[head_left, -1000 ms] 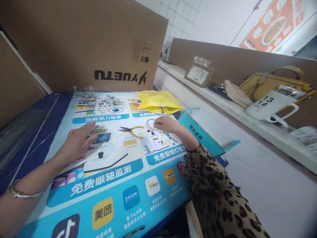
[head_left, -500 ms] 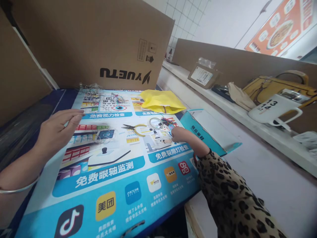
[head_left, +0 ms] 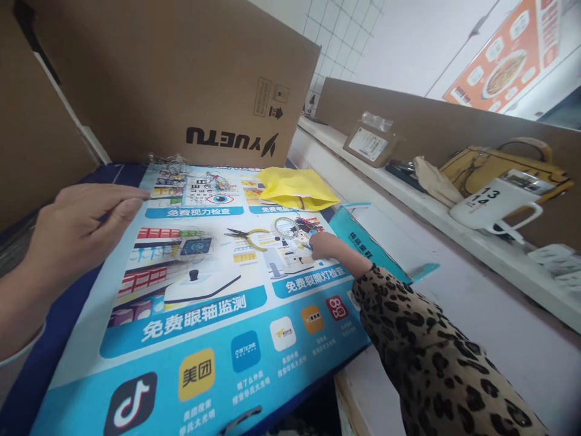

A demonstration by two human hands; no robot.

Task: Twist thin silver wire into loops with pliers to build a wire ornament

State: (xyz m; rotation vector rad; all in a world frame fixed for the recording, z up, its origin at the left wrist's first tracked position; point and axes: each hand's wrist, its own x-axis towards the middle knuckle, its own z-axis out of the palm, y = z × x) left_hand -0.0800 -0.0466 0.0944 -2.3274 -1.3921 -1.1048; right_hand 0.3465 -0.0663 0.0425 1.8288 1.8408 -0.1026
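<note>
My left hand [head_left: 86,227] hovers over the left edge of the printed board [head_left: 245,290], thumb pressed against its bent fingers. Whatever lies in that pinch, if anything, is too small to see. On the board's right side my right hand [head_left: 324,247] has its fingers closed at a small bunch of coloured strands [head_left: 305,227]; the fingertips are partly hidden. Just left of it lies a round clear-rimmed ring or coil [head_left: 285,228]. Pliers with yellow handles [head_left: 249,236] rest beside that, jaws pointing left. A tangle of thin wire [head_left: 218,183] lies farther back.
A large cardboard box [head_left: 172,79] stands behind the board. A yellow bag [head_left: 297,188] lies at the back right, near a turquoise open box [head_left: 363,236]. The white ledge on the right holds a white mug [head_left: 497,206], a yellow handbag [head_left: 503,166] and a brown package [head_left: 372,142].
My left hand has drawn left and nearer to me, its thumb closing against the fingers. My right hand has barely shifted. The view has tilted slightly.
</note>
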